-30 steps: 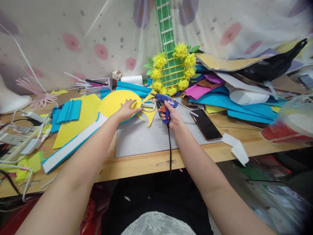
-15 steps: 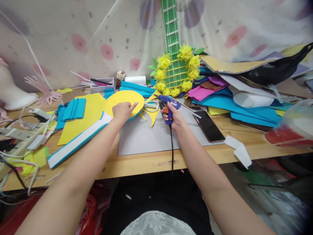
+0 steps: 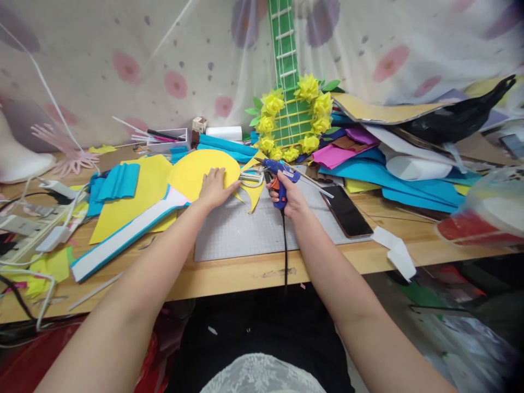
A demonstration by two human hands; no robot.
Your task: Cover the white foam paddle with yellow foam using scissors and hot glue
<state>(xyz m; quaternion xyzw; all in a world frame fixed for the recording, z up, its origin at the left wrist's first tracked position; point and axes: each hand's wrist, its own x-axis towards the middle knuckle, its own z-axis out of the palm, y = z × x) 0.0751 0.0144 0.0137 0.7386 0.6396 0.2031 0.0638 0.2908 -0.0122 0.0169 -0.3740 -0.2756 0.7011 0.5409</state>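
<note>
My left hand (image 3: 213,190) lies flat, fingers spread, on the right part of a yellow paper oval (image 3: 190,170). A long white strip with blue edges (image 3: 126,234) runs from the oval toward the lower left. My right hand (image 3: 291,195) is wrapped round a blue glue gun (image 3: 280,177) with an orange trigger; a clear glue stick pokes out of its back and a black cord hangs down. The gun's nozzle points left, above scissors (image 3: 251,177) and a yellow paper offcut (image 3: 254,197). Beneath these is a grey cutting mat (image 3: 237,234).
A phone (image 3: 347,212) lies right of the mat. Behind stands a green paper guitar (image 3: 291,117) ringed with yellow flowers. Coloured paper (image 3: 368,169) is piled at the right, near a clear tub (image 3: 485,210). Power strips and cables (image 3: 39,221) crowd the left.
My left hand has opened from a closed shape with the thumb out to flat, spread fingers on the yellow oval. My right hand still holds the glue gun in about the same place.
</note>
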